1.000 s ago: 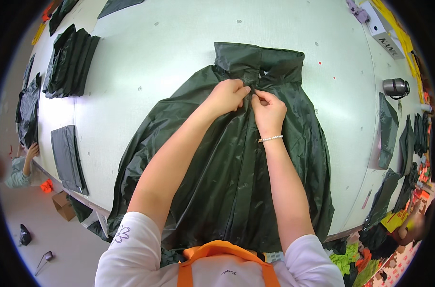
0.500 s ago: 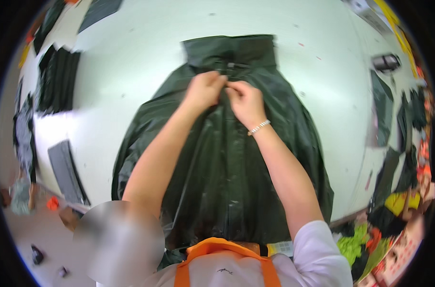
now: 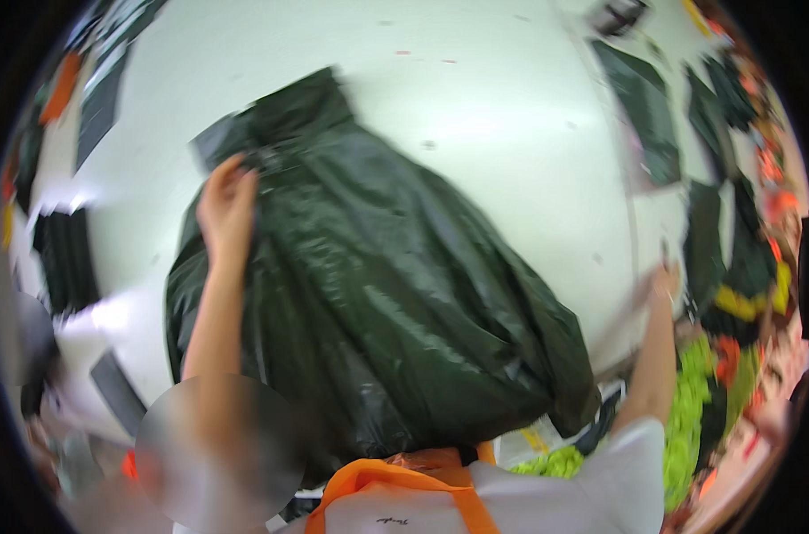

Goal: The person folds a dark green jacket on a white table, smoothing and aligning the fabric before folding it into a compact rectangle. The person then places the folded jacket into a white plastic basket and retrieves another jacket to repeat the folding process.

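A dark green shiny garment (image 3: pixel 386 276) lies spread on a white table (image 3: pixel 502 116), its collar end toward the far left. My left hand (image 3: pixel 226 200) rests on the garment near the collar, fingers pressed to the fabric. My right hand (image 3: pixel 660 283) has swung out to the right table edge and is motion-blurred; I cannot make out whether it holds anything.
More dark green garments (image 3: pixel 644 107) lie along the right side of the table and stacked dark pieces (image 3: pixel 66 258) at the left. Bright green and orange fabric (image 3: pixel 698 409) is heaped at the lower right. The whole picture is blurred by head motion.
My right hand left the garment's collar and moved far right to the table edge. The view swung, so the garment now lies tilted left. My left hand stays near the collar.
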A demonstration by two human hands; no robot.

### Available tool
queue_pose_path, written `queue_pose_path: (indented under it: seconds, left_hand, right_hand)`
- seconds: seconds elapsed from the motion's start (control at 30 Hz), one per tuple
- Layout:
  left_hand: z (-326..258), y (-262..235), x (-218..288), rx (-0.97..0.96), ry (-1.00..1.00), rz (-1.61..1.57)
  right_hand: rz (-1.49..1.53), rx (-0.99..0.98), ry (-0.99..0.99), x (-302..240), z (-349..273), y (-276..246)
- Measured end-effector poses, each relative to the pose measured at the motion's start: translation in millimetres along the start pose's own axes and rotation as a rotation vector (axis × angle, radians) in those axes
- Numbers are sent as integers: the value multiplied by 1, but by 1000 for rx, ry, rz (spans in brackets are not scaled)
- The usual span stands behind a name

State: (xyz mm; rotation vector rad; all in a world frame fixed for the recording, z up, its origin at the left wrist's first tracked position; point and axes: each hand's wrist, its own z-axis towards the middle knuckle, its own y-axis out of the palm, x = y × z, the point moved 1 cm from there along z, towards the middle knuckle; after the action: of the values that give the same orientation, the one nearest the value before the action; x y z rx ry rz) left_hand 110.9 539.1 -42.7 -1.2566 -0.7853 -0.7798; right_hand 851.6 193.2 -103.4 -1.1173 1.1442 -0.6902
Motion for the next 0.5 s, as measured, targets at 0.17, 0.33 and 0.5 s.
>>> queue_pose_path:
  seconds: [0.17, 0.33, 0.5]
  left_hand:
    - [40, 18, 40, -218, 71, 344]
    - [49, 12, 51, -261, 72, 395]
    - [59, -4, 69, -426, -45, 96]
  right_hand:
    - [-221, 108, -431, 19, -22, -2]
    - [562, -195, -332, -162, -111, -11]
    - [477, -382, -964, -357, -286, -8]
